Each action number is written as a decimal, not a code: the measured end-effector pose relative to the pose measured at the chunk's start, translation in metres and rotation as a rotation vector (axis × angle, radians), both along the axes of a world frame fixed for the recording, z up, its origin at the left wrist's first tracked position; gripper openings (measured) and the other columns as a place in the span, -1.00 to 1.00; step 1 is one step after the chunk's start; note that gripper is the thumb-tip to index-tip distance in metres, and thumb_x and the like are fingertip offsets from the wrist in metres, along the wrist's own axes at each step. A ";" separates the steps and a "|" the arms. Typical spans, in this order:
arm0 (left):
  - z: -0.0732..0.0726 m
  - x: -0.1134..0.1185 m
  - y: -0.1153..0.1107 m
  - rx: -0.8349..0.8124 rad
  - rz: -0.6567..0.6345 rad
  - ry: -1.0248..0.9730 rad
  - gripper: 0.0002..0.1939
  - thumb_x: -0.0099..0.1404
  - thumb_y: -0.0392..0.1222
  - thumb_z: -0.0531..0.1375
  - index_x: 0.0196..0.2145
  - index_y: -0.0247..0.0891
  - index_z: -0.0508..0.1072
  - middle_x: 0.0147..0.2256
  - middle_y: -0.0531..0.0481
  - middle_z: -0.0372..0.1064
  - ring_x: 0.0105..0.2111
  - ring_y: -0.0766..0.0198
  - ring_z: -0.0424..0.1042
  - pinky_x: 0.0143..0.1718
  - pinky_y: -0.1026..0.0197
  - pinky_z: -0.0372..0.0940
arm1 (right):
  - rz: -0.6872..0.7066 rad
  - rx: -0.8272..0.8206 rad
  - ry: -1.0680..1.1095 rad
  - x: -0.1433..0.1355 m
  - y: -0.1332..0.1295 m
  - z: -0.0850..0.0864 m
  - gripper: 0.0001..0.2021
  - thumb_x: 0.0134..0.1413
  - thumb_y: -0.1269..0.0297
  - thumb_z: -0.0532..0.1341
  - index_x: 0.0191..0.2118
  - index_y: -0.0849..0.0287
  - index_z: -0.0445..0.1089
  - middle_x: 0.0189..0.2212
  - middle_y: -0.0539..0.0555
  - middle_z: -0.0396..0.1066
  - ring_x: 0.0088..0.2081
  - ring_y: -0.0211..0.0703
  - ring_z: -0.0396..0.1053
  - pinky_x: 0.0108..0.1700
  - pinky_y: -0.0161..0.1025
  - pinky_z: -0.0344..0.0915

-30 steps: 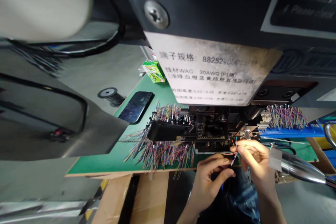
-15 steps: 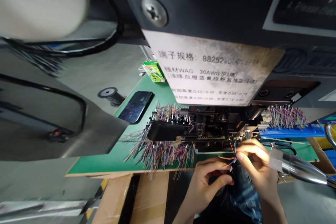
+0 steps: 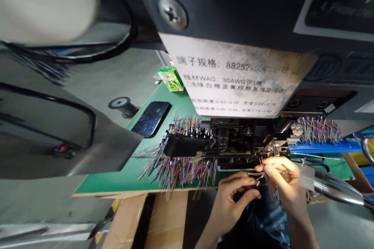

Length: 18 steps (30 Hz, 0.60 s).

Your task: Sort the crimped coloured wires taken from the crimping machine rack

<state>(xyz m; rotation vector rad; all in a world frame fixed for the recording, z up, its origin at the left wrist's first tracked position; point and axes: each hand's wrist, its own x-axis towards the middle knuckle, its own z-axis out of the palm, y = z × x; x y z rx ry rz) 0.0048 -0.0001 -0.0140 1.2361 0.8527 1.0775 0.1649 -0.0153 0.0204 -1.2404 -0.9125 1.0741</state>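
Thin coloured wires [image 3: 261, 162], orange and purple among them, run between my two hands just in front of the black crimping machine [image 3: 233, 149]. My left hand [image 3: 233, 194] is closed on one side of the wires, thumb and fingers curled toward each other. A small white tag or sleeve [image 3: 258, 183] shows by its fingertips. My right hand [image 3: 282, 175] pinches the wires from the right, thumb against forefinger. The fingers partly hide the wires, and their far ends cannot be made out.
Many coloured wire bundles [image 3: 184, 171] lie left of the machine on the green table [image 3: 117, 179]. A phone [image 3: 151, 119], a black spool [image 3: 122, 106] and a green box [image 3: 171, 79] are farther back. A metal lamp [image 3: 333, 186] juts in at right. A labelled panel [image 3: 233, 81] hangs overhead.
Both hands stay in nearly the same spot before the machine. The right fingers have shifted their pinch slightly, and the upright wire tips have moved a little to the right.
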 end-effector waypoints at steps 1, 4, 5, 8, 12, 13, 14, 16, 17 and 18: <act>0.000 0.000 0.000 0.001 0.001 -0.007 -0.73 0.29 0.01 0.47 -0.27 -0.28 0.77 -0.31 -0.17 0.62 -0.44 0.16 0.63 -0.38 0.21 0.62 | -0.010 0.001 0.000 0.000 0.001 0.000 -0.77 0.24 0.01 0.43 -0.20 0.07 0.65 -0.40 0.07 0.67 -0.66 -0.24 0.21 -0.60 -0.24 0.22; -0.001 0.001 0.000 -0.001 -0.001 -0.037 -0.76 0.29 -0.03 0.47 -0.25 -0.28 0.77 -0.29 -0.17 0.62 -0.46 0.17 0.65 -0.38 0.21 0.63 | -0.016 0.009 -0.020 0.000 0.001 0.000 -0.79 0.24 0.04 0.43 -0.18 0.06 0.66 -0.38 0.07 0.68 -0.66 -0.25 0.23 -0.59 -0.25 0.27; 0.000 0.001 0.000 -0.001 0.001 -0.045 -0.77 0.29 -0.04 0.47 -0.24 -0.27 0.77 -0.29 -0.16 0.62 -0.46 0.17 0.66 -0.38 0.22 0.63 | -0.013 0.011 -0.035 0.000 0.001 0.001 -0.79 0.25 0.05 0.42 -0.17 0.06 0.66 -0.38 0.06 0.69 -0.66 -0.25 0.23 -0.58 -0.24 0.28; 0.001 0.002 0.000 -0.001 -0.003 -0.061 -0.81 0.30 -0.08 0.47 -0.24 -0.25 0.77 -0.29 -0.14 0.62 -0.45 0.16 0.68 -0.37 0.24 0.62 | -0.009 0.018 -0.059 0.001 0.001 0.000 -0.81 0.27 0.06 0.40 -0.17 0.05 0.65 -0.37 0.06 0.69 -0.65 -0.23 0.25 -0.58 -0.23 0.31; 0.004 0.002 0.000 -0.003 -0.012 -0.072 -0.80 0.31 -0.07 0.46 -0.23 -0.25 0.77 -0.31 -0.11 0.60 -0.47 0.17 0.68 -0.37 0.25 0.62 | -0.016 0.033 -0.039 0.001 0.003 -0.001 -0.83 0.27 0.09 0.42 -0.17 0.04 0.66 -0.38 0.06 0.69 -0.66 -0.25 0.24 -0.60 -0.25 0.29; 0.004 0.002 0.000 -0.003 -0.013 -0.074 -0.80 0.31 -0.07 0.45 -0.22 -0.26 0.77 -0.32 -0.11 0.59 -0.47 0.16 0.68 -0.37 0.24 0.62 | -0.020 0.033 -0.040 0.001 0.003 -0.002 -0.83 0.27 0.09 0.42 -0.17 0.05 0.65 -0.38 0.07 0.69 -0.66 -0.26 0.24 -0.60 -0.25 0.29; 0.005 0.003 0.000 -0.003 -0.014 -0.075 -0.79 0.32 -0.06 0.45 -0.22 -0.26 0.77 -0.32 -0.11 0.59 -0.47 0.16 0.68 -0.37 0.24 0.62 | -0.024 0.031 -0.043 0.000 0.004 -0.001 -0.83 0.27 0.09 0.42 -0.17 0.05 0.65 -0.38 0.07 0.69 -0.66 -0.26 0.24 -0.59 -0.25 0.29; 0.005 0.003 0.000 -0.001 -0.014 -0.078 -0.79 0.32 -0.06 0.45 -0.22 -0.26 0.77 -0.32 -0.11 0.59 -0.46 0.15 0.69 -0.37 0.24 0.62 | -0.033 0.026 -0.048 0.000 0.004 -0.001 -0.82 0.28 0.08 0.41 -0.18 0.07 0.65 -0.37 0.08 0.69 -0.66 -0.26 0.24 -0.59 -0.25 0.29; 0.005 0.003 0.000 0.001 -0.015 -0.083 -0.80 0.31 -0.07 0.46 -0.22 -0.26 0.77 -0.33 -0.10 0.59 -0.46 0.15 0.69 -0.37 0.25 0.62 | -0.035 0.025 -0.048 -0.001 0.004 -0.001 -0.82 0.28 0.08 0.41 -0.18 0.07 0.65 -0.37 0.09 0.69 -0.66 -0.26 0.24 -0.59 -0.25 0.29; 0.005 0.003 0.000 0.002 -0.014 -0.088 -0.81 0.31 -0.08 0.46 -0.22 -0.25 0.77 -0.33 -0.10 0.59 -0.46 0.16 0.69 -0.37 0.26 0.62 | -0.035 0.026 -0.046 -0.001 0.004 0.000 -0.81 0.28 0.08 0.41 -0.19 0.08 0.65 -0.37 0.09 0.69 -0.66 -0.26 0.24 -0.59 -0.26 0.29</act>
